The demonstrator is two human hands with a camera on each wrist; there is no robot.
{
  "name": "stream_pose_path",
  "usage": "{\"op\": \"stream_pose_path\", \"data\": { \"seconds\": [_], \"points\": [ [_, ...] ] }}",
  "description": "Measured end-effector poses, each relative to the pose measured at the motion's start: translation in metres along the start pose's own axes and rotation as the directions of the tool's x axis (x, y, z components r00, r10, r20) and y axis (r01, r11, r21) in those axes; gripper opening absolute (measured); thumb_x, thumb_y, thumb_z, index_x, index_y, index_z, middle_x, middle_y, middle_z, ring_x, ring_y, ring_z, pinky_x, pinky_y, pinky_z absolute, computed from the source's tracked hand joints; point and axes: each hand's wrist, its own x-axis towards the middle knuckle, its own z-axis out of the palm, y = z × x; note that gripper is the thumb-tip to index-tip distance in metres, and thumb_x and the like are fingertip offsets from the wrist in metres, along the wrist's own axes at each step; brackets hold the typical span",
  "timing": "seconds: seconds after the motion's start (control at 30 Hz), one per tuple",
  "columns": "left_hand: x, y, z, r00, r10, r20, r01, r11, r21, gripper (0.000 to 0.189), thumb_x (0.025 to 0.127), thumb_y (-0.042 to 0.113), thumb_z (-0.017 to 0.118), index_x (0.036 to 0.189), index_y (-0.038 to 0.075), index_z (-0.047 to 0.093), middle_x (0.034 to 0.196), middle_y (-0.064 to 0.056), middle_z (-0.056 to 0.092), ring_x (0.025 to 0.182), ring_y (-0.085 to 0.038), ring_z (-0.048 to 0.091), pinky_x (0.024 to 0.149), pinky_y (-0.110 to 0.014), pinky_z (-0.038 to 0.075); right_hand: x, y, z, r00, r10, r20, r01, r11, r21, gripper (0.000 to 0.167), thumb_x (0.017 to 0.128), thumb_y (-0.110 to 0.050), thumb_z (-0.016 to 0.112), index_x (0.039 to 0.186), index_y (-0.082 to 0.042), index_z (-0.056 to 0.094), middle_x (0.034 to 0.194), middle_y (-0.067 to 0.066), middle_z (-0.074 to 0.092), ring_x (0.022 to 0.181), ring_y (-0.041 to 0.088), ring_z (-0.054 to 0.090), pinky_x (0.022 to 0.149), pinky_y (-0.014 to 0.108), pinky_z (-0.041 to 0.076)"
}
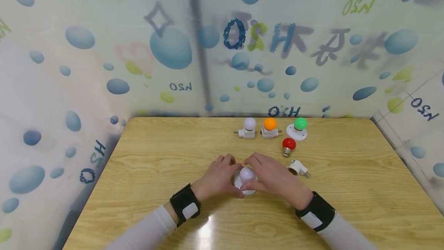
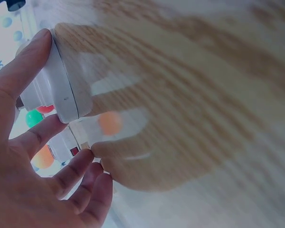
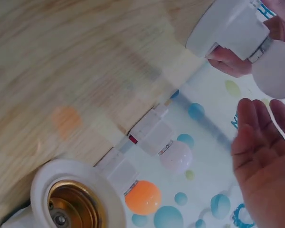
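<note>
A white light bulb [image 1: 247, 174] stands upright on a round white lamp base [image 1: 237, 182] near the middle of the table. My left hand [image 1: 218, 176] holds the base by its edge, thumb on one side and index finger on the other; its remaining fingers spread below in the left wrist view. Around the bulb curls my right hand [image 1: 274, 174], thumb crossing its near side and fingers behind. In the right wrist view, fingertips [image 3: 247, 107] lie close beneath the bulb [image 3: 274, 71], while the right thumb is hidden.
Beyond the hands stand a white bulb in a plug socket [image 1: 249, 128], an orange bulb [image 1: 270, 124] in another, and a green bulb [image 1: 300, 123] on a round base. A loose red bulb [image 1: 289, 144] lies nearer, and an unfilled plug socket [image 1: 298, 168] sits behind my right hand.
</note>
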Motion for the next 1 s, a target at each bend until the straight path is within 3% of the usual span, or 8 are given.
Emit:
{"op": "stream_pose_path", "data": {
  "seconds": [0.1, 0.17, 0.27, 0.33, 0.57, 0.7, 0.77, 1.0],
  "points": [
    [0.000, 0.000, 0.001, 1.000, 0.006, -0.009, -0.006, 1.000, 0.011, 0.073, 0.072, 0.058, 0.090, 0.129, 0.017, 0.069, 0.117, -0.006, 0.054, 0.101, -0.024, 0.049, 0.079, -0.031, 0.044, -0.002, 0.000, -0.004, 0.997, 0.044, 0.058, -0.046, 0.998, 0.045, 0.092, 0.083, -0.069, 0.071, 0.149, -0.008, 0.050, 0.143, 0.009, 0.056, 0.123, 0.024, 0.058, 0.102, 0.046, 0.051],
    [0.000, -0.001, 0.002, 1.000, 0.012, -0.013, -0.012, 1.000, 0.016, 0.074, 0.072, 0.058, 0.090, 0.129, 0.017, 0.068, 0.118, -0.007, 0.055, 0.102, -0.024, 0.050, 0.080, -0.032, 0.045, -0.003, 0.000, -0.009, 0.992, 0.057, 0.109, -0.069, 0.992, 0.108, 0.102, 0.082, -0.070, 0.072, 0.159, -0.013, 0.039, 0.160, 0.007, 0.042, 0.140, 0.028, 0.047, 0.110, 0.052, 0.044],
    [0.000, -0.001, 0.002, 1.000, 0.014, -0.013, -0.014, 1.000, 0.016, 0.080, 0.071, 0.058, 0.091, 0.135, 0.017, 0.066, 0.119, -0.007, 0.055, 0.103, -0.025, 0.051, 0.082, -0.033, 0.047, -0.006, 0.001, -0.015, 0.986, 0.039, 0.165, -0.070, 0.980, 0.186, 0.104, 0.083, -0.068, 0.072, 0.165, -0.022, 0.028, 0.171, 0.000, 0.022, 0.151, 0.027, 0.032, 0.116, 0.056, 0.035],
    [0.000, -0.002, 0.002, 1.000, 0.011, -0.010, -0.011, 1.000, 0.014, 0.083, 0.071, 0.058, 0.091, 0.139, 0.017, 0.065, 0.120, -0.008, 0.055, 0.104, -0.025, 0.051, 0.083, -0.035, 0.048, -0.008, 0.002, -0.017, 0.983, 0.014, 0.184, -0.052, 0.978, 0.202, 0.099, 0.086, -0.065, 0.072, 0.165, -0.026, 0.027, 0.172, -0.005, 0.018, 0.153, 0.026, 0.029, 0.117, 0.055, 0.034],
    [0.000, 0.000, 0.001, 1.000, -0.007, 0.015, 0.007, 1.000, 0.013, 0.083, 0.071, 0.059, 0.090, 0.141, 0.023, 0.064, 0.122, -0.007, 0.055, 0.105, -0.025, 0.050, 0.084, -0.035, 0.047, -0.010, 0.002, -0.017, 0.973, -0.102, 0.206, 0.061, 0.979, 0.194, 0.068, 0.100, -0.034, 0.071, 0.160, -0.022, 0.041, 0.164, 0.003, 0.040, 0.145, 0.026, 0.045, 0.110, 0.050, 0.045],
    [0.000, 0.000, 0.000, 1.000, -0.009, 0.019, 0.009, 1.000, 0.003, 0.080, 0.072, 0.059, 0.090, 0.138, 0.020, 0.066, 0.120, -0.006, 0.054, 0.105, -0.024, 0.049, 0.083, -0.034, 0.046, -0.009, 0.003, -0.012, 0.979, -0.120, 0.164, 0.090, 0.980, 0.179, 0.052, 0.101, -0.018, 0.069, 0.151, -0.016, 0.055, 0.151, 0.004, 0.055, 0.133, 0.022, 0.056, 0.105, 0.044, 0.050],
    [0.000, 0.000, 0.001, 1.000, -0.009, 0.014, 0.009, 1.000, 0.011, 0.077, 0.072, 0.059, 0.090, 0.134, 0.019, 0.067, 0.120, -0.007, 0.054, 0.104, -0.024, 0.050, 0.082, -0.034, 0.047, -0.008, 0.002, -0.009, 0.986, -0.113, 0.123, 0.091, 0.981, 0.170, 0.046, 0.100, -0.018, 0.070, 0.146, -0.014, 0.060, 0.141, 0.005, 0.060, 0.123, 0.020, 0.060, 0.101, 0.040, 0.053],
    [0.000, -0.001, 0.002, 1.000, -0.009, 0.001, 0.009, 1.000, 0.019, 0.073, 0.071, 0.060, 0.090, 0.128, 0.018, 0.069, 0.119, -0.006, 0.055, 0.102, -0.024, 0.051, 0.079, -0.032, 0.047, -0.003, -0.002, 0.002, 1.000, -0.012, 0.028, 0.009, 0.996, 0.091, 0.045, 0.094, -0.042, 0.073, 0.125, -0.011, 0.063, 0.111, -0.002, 0.058, 0.094, 0.010, 0.055, 0.083, 0.024, 0.054]
  ]
}}
